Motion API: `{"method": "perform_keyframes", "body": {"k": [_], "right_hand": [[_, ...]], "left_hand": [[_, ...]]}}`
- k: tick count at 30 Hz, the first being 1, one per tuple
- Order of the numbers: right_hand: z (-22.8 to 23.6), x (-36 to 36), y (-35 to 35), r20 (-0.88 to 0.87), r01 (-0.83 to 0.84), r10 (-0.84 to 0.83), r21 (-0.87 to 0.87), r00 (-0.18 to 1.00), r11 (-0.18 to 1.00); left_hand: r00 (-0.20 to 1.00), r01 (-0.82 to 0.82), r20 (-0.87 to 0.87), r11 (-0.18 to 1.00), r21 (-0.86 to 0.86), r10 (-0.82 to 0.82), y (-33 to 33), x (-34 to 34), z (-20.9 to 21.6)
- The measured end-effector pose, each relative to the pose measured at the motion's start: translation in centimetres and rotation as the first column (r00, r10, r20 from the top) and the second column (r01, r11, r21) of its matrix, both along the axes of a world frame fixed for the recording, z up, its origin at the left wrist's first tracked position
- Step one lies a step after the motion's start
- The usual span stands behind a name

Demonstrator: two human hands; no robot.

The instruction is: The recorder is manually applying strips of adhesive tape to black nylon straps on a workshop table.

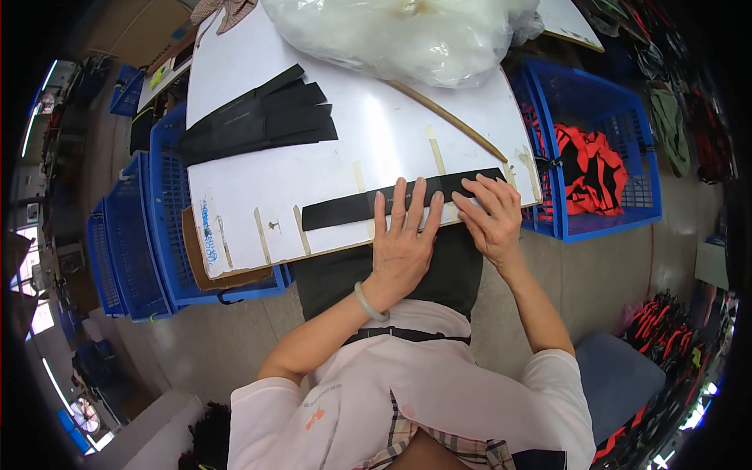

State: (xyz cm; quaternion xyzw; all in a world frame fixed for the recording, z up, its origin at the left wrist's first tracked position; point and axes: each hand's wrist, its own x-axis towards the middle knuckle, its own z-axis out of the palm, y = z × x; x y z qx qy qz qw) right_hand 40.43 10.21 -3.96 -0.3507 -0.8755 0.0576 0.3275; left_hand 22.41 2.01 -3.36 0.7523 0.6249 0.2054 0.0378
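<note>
A long black fabric strip lies flat along the near edge of the white table, with small print in its middle. My left hand rests on the strip's middle, palm down, its fingers stretched out and spread. Over the strip's right end lies my right hand, fingers extended and slightly bent, the tips touching the fabric. Neither hand grips anything that shows. Farther back on the left, several similar black strips lie fanned out in an overlapping pile.
The white table bears tape marks near its front edge. A large clear plastic bag sits at the back, with a thin wooden stick before it. Blue crates flank the table; the right crate holds red-and-black fabric pieces. A dark stool stands right.
</note>
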Motion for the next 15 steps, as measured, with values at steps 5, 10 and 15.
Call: {"method": "perform_keyframes", "body": {"k": [5,10,15], "right_hand": [[0.06,-0.05,0.01,0.012,-0.014,0.014,0.004,1.000,1.000],[0.20,-0.19,-0.06,0.000,-0.003,0.003,-0.023,1.000,1.000],[0.68,-0.56,0.02,-0.010,-0.006,0.006,-0.051,1.000,0.999]], "left_hand": [[0.999,-0.008,-0.049,1.000,0.001,0.008,-0.11,0.03,-0.05],[0.999,-0.018,-0.042,1.000,0.014,0.019,-0.14,0.07,-0.20],[0.998,-0.033,-0.057,0.999,0.030,0.035,-0.15,-0.13,-0.36]]}}
